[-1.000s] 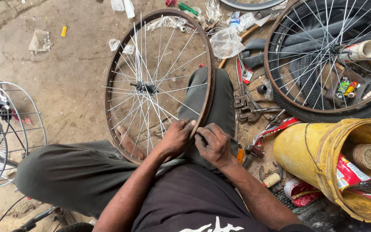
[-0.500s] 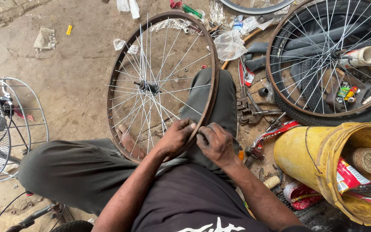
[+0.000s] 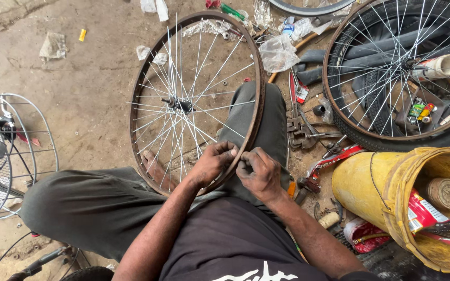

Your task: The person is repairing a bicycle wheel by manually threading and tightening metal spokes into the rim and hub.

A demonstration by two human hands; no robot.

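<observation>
Both hands meet at the near edge of the rusty wheel rim (image 3: 258, 104), propped upright between the knees. Left hand (image 3: 212, 164) fingers clamp the rim; right hand (image 3: 259, 171) fingers pinch together against it. Bare floor (image 3: 95, 93) lies left; pliers (image 3: 300, 130), yellow bucket (image 3: 371, 182) crowd right.

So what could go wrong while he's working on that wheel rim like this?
Both the left hand and right hand pinch at the rusty rim among thin spokes, so a finger could get scraped or poked. The wheel leans on a knee and might tip onto the tools beside it.
</observation>
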